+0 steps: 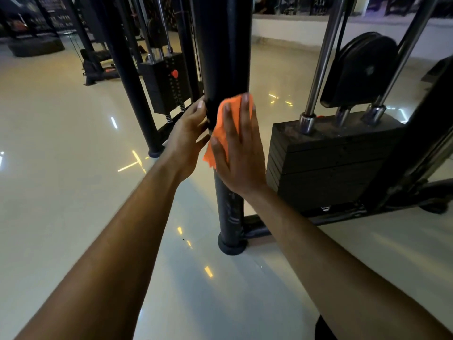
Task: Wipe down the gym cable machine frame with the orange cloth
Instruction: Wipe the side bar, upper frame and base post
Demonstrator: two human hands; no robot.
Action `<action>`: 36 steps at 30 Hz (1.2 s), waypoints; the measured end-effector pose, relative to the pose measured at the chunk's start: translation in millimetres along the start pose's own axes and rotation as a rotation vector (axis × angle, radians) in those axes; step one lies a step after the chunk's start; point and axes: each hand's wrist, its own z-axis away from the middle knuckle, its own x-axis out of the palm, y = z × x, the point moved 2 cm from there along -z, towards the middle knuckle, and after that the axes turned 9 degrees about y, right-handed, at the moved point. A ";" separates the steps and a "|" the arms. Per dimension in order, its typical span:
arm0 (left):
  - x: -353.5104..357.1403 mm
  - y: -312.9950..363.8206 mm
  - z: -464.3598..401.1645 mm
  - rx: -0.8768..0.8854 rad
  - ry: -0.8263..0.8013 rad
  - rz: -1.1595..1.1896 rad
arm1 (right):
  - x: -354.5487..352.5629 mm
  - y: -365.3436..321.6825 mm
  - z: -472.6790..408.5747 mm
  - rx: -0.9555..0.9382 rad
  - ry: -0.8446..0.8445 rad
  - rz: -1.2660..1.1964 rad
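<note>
A thick black upright post [224,45] of the cable machine frame stands straight ahead, running down to a round foot on the floor. My right hand [241,153] lies flat against the post with fingers spread, pressing the orange cloth [221,119] onto it at mid height. The cloth shows between and beside my fingers, with a corner hanging at the lower left. My left hand [187,138] rests on the left side of the same post, fingers curled around its edge, just beside the cloth.
A black weight stack [326,165] with chrome guide rods [318,69] and a pulley [362,69] stands to the right. A second weight stack [166,82] with a red pin and another black post [127,77] stand at the left rear. The glossy cream floor [61,143] spreads to the left.
</note>
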 end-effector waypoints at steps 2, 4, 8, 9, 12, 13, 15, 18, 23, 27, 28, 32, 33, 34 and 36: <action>-2.0 -2.1 -3.0 -0.003 0.013 0.010 | -0.3 1.1 -11.5 0.024 0.044 -0.048; -0.8 -3.9 -2.5 0.027 0.005 -0.009 | 7.1 7.3 9.7 0.038 0.025 -0.025; 1.5 -8.0 -4.0 0.061 0.010 -0.050 | 19.1 27.3 72.2 0.008 -0.109 0.028; 0.9 -8.3 -5.0 0.055 0.011 -0.051 | 17.1 28.0 69.7 -0.003 -0.113 0.023; -1.6 -9.6 -8.6 0.036 0.010 -0.037 | 2.4 15.4 26.9 -0.039 -0.077 -0.019; -1.8 -9.1 -9.5 0.032 0.011 -0.037 | -2.2 11.3 11.5 -0.046 -0.045 -0.039; -1.8 -9.1 -9.9 0.032 0.022 -0.037 | -3.0 9.0 2.5 -0.032 -0.005 -0.064; 1.2 -13.9 -6.9 0.040 0.031 -0.033 | 10.5 23.8 52.3 0.037 -0.083 -0.006; 4.4 -27.1 4.7 -0.014 0.045 -0.062 | 19.1 42.2 109.8 0.080 -0.209 -0.023; 3.3 -31.9 9.0 -0.036 0.050 -0.068 | 11.6 18.0 54.1 0.049 -0.099 -0.038; 2.4 -32.4 8.9 -0.041 0.052 -0.063 | 12.1 15.7 43.5 0.041 -0.073 -0.044; 1.5 -35.6 10.9 -0.061 0.064 -0.026 | 22.4 27.5 82.0 0.078 -0.093 0.038; 1.4 -35.7 11.8 -0.067 0.076 -0.018 | 24.9 32.6 105.9 0.079 -0.137 0.066; 1.4 -36.1 12.3 -0.071 0.087 -0.017 | 26.5 37.2 128.4 0.073 -0.177 0.082; 2.8 -36.6 13.3 -0.072 0.087 -0.031 | 28.0 42.3 150.8 0.057 -0.204 0.084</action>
